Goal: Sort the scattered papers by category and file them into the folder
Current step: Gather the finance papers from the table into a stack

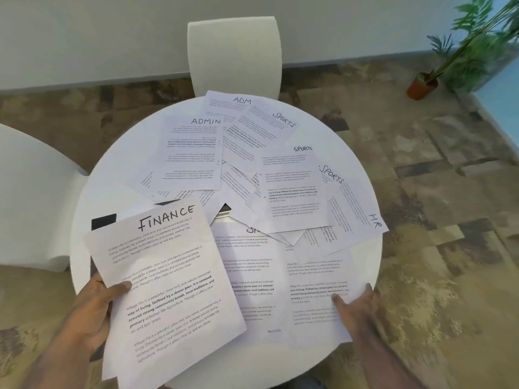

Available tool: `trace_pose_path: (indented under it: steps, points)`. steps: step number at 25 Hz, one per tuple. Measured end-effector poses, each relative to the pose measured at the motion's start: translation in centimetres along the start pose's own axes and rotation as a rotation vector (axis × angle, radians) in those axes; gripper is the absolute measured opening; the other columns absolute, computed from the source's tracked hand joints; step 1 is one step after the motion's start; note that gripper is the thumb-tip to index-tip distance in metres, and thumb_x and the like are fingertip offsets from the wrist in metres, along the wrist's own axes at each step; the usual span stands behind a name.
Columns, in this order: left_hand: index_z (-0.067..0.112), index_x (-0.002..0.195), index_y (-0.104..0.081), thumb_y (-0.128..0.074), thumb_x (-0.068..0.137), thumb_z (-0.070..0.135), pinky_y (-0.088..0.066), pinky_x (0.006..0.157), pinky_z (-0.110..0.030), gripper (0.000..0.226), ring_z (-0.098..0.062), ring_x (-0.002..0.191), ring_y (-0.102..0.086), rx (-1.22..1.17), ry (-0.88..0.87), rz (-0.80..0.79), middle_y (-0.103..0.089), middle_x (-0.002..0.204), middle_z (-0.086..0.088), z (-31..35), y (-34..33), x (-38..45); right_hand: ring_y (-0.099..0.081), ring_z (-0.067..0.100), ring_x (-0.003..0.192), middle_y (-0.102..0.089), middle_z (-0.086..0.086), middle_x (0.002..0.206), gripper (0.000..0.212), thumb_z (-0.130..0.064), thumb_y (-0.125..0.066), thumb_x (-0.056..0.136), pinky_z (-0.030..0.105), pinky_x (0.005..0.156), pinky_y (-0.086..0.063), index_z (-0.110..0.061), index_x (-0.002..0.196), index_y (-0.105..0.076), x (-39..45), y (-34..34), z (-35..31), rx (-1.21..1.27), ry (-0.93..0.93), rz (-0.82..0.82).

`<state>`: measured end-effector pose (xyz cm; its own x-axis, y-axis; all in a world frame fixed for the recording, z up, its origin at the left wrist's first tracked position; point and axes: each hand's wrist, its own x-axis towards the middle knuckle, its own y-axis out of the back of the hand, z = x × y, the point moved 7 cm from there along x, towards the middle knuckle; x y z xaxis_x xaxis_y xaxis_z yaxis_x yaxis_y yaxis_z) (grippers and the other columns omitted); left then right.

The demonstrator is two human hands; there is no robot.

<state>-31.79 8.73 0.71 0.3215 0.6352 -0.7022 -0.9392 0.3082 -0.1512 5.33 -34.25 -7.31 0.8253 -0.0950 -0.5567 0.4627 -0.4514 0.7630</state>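
Observation:
My left hand (94,310) grips a sheet headed FINANCE (168,282), lifted and tilted over the near left of the round white table (118,175). On the near right, my right hand (355,303) rests on a printed sheet (317,290) at the table edge, thumb on top; whether it grips it I cannot tell. Scattered sheets cover the table: two headed ADMIN (193,153), three headed SPORTS (295,189), and one HR (362,217). A dark folder (104,221) lies mostly hidden under the papers at the left.
A white chair (234,54) stands behind the table and another white chair (31,192) at the left. A potted plant (424,85) sits on the patterned floor at the far right, near the wall.

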Motion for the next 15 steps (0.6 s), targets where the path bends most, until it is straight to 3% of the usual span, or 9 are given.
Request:
trace_pose_path:
  steps: [3, 6, 10, 13, 15]
  points:
    - [0.009, 0.134, -0.052, -0.057, 0.082, -0.012, -0.054, 0.086, -0.061, 0.056, -0.047, 0.115, -0.061, 0.044, 0.015, -0.041, -0.063, 0.130, -0.022, -0.5, -2.4, -0.1, -0.046, 0.041, 0.128, -0.039, 0.017, 0.149, 0.100, -0.032, -0.081, 0.078, 0.050, 0.098, -0.044, -0.012, 0.154, -0.019, 0.5, 0.7, 0.1, 0.020, -0.015, 0.017]
    - [0.009, 0.134, -0.052, -0.056, 0.084, -0.013, -0.047, 0.096, -0.066, 0.055, -0.051, 0.119, -0.057, 0.091, 0.016, -0.073, -0.062, 0.131, -0.024, -0.9, -4.5, -0.3, -0.058, 0.036, 0.108, -0.052, 0.014, 0.134, 0.081, -0.028, -0.079, 0.079, 0.039, 0.074, -0.045, -0.013, 0.144, -0.034, 0.6, 2.7, 0.2, -0.012, -0.034, 0.071]
    - [0.008, 0.134, -0.051, -0.054, 0.086, -0.014, -0.057, 0.080, -0.057, 0.053, -0.049, 0.112, -0.061, 0.131, 0.030, -0.088, -0.064, 0.127, -0.023, -1.4, -7.0, -0.6, -0.060, 0.017, 0.075, -0.062, 0.002, 0.103, 0.042, -0.016, -0.062, 0.088, 0.028, 0.057, -0.045, -0.017, 0.129, -0.051, 1.5, 4.1, 1.0, 0.006, 0.002, 0.006]
    - [0.008, 0.133, -0.051, -0.053, 0.086, -0.015, -0.059, 0.076, -0.055, 0.052, -0.043, 0.100, -0.067, 0.147, 0.032, -0.097, -0.065, 0.126, -0.023, -1.5, -8.5, -0.7, -0.063, 0.017, 0.075, -0.066, 0.002, 0.094, 0.025, -0.016, -0.059, 0.093, 0.029, 0.060, -0.051, -0.011, 0.118, -0.063, 2.1, 5.1, 1.6, 0.052, 0.020, -0.101]
    - [0.008, 0.134, -0.051, -0.053, 0.087, -0.015, -0.059, 0.077, -0.054, 0.052, -0.046, 0.107, -0.064, 0.147, 0.036, -0.100, -0.064, 0.128, -0.023, -1.6, -9.1, -0.8, -0.066, 0.022, 0.080, -0.069, 0.006, 0.098, 0.020, -0.018, -0.059, 0.096, 0.032, 0.065, -0.054, -0.009, 0.113, -0.066, 2.4, 5.8, 2.4, 0.041, 0.001, -0.185]
